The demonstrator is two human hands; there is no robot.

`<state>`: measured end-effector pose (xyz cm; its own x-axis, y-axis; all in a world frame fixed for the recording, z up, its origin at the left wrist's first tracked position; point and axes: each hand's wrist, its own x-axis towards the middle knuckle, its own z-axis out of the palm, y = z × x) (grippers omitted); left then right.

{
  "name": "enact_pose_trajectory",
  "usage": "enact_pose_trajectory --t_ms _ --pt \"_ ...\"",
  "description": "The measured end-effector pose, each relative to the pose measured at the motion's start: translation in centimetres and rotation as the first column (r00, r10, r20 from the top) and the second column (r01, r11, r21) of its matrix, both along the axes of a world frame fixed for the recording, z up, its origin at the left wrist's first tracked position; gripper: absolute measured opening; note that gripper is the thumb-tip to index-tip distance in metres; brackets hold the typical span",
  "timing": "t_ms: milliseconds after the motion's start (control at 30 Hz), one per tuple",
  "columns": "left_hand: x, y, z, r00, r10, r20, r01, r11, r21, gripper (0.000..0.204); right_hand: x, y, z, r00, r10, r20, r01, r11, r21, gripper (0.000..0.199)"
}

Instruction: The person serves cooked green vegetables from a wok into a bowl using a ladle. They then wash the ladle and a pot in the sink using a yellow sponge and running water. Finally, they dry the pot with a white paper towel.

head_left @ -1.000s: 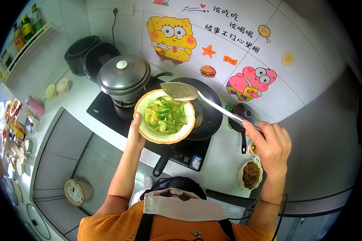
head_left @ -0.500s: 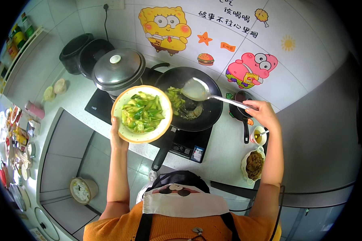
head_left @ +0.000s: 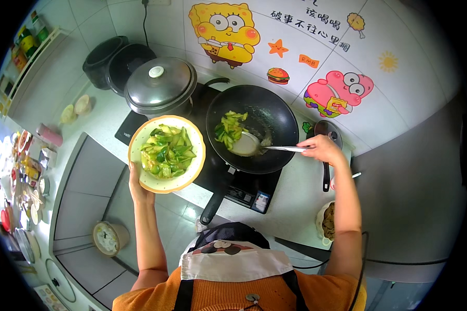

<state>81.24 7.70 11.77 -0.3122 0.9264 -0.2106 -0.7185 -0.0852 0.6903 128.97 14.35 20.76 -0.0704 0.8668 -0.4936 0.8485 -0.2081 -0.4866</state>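
Spatula lying nearly level in a wok, bowl of greens held to its left

The spatula (head_left: 251, 146) has its blade down in the wok (head_left: 264, 110), beside some cut greens (head_left: 229, 127). Its long axis runs left to right: blade pointing left, handle pointing right. The right hand (head_left: 324, 150) is closed around the handle's end. The wok sits on a black hob (head_left: 246, 189), its own long handle pointing toward the person and slightly left. Left of the wok, the left hand (head_left: 141, 185) grips a round, orange-rimmed bowl (head_left: 167, 189) of more greens by its near-left edge; the fingers underneath are hidden. Behind the bowl stands a lidded pot (head_left: 161, 85). Near the right forearm is a partly hidden dish (head_left: 321, 222) of brown food.
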Motion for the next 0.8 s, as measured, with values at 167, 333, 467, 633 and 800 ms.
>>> enact_pose_trajectory --t_ms 167,333,467,633,800 --pt "0.3 0.9 0.9 0.999 -0.024 -0.028 0.024 1.000 -0.021 0.049 -2.9 0.0 -7.2 0.976 -0.141 -0.168 0.178 0.957 0.227 0.033" --pt "0.6 2.1 0.9 0.997 -0.081 -0.013 0.081 0.997 -0.015 0.048 -4.0 -1.4 -8.9 0.968 -0.226 -0.112 0.252 0.889 0.383 0.030" --pt "1.0 3.2 0.2 0.990 -0.140 0.001 0.140 0.990 -0.011 0.051 -3.2 -3.5 -9.0 0.961 -0.242 -0.137 0.277 0.871 0.405 0.030" --pt "2.4 3.6 1.6 0.985 -0.170 -0.041 0.169 0.985 -0.028 0.054 -2.4 -5.6 -6.7 0.943 -0.260 -0.208 0.327 0.845 0.423 0.031" --pt "3.5 4.1 1.6 0.976 -0.217 -0.025 0.215 0.974 -0.074 0.056 -2.3 -7.9 -0.5 0.957 -0.262 -0.126 0.289 0.819 0.495 0.032"
